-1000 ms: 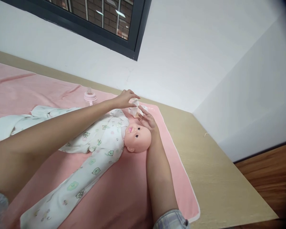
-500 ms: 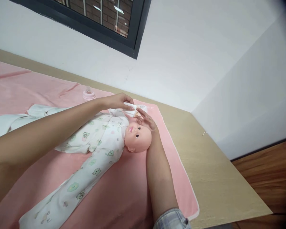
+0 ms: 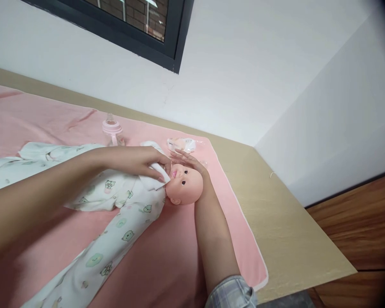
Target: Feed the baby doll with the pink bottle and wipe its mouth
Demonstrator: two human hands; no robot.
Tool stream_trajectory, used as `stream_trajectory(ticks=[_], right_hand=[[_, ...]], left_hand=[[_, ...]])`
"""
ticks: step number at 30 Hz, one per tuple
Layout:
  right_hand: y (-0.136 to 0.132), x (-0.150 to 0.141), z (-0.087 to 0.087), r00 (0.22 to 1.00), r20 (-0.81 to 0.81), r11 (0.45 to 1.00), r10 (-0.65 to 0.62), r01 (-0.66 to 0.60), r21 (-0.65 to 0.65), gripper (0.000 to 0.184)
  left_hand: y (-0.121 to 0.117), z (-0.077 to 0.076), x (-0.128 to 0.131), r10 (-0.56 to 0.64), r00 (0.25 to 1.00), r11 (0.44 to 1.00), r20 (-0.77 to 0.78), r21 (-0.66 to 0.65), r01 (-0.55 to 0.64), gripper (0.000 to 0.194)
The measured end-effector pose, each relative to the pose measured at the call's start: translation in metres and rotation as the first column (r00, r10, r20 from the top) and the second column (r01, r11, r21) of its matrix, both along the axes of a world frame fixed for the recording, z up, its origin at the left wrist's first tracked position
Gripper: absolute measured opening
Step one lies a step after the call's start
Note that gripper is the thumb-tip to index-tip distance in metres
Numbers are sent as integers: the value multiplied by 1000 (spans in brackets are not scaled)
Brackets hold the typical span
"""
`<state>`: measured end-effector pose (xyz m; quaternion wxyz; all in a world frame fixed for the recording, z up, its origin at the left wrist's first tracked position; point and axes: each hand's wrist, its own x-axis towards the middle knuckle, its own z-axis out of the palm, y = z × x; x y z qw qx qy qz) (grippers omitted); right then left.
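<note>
A baby doll [image 3: 184, 186] in a white animal-print romper lies on its back, its head toward the right. My left hand [image 3: 149, 161] pinches a folded white tissue [image 3: 154, 179] between thumb and fingers. One corner of the tissue reaches the doll's chin, close to its mouth. On the far side of the head rests my right hand [image 3: 189, 160], fingers stretched out and nothing seen in them; its wrist and forearm lie against the top of the head. Just past those fingers is a small plastic packet [image 3: 181, 144] with white and orange print.
A pink blanket [image 3: 167, 252] lies under the doll on a wooden tabletop [image 3: 269, 222]. Behind my left forearm stands a baby bottle [image 3: 112, 128] with a pink collar and handle. A white wall [image 3: 218, 94] and a dark-framed window [image 3: 167, 60] rise behind.
My left hand has brought the tissue from beside the packet down and left to the doll's chin. My right hand's fingers have come off the tissue, and more of the bottle now shows.
</note>
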<state>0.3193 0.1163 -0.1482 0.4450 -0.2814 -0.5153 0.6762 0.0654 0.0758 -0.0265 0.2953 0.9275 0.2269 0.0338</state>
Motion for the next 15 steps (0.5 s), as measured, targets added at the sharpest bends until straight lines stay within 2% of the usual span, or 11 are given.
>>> stream_trajectory(ticks=[5, 10, 15], right_hand=[[4, 1, 1, 996, 83, 1000, 26, -26, -2, 54], [1, 0, 6, 989, 145, 999, 19, -24, 34, 59], [2, 0, 4, 991, 131, 998, 37, -42, 40, 62]], left_hand=[[-5, -3, 5, 16, 999, 990, -45, 142, -9, 19], [-3, -3, 6, 2, 1000, 987, -11, 161, 0, 19], [0, -5, 5, -42, 999, 988, 18, 147, 39, 24]])
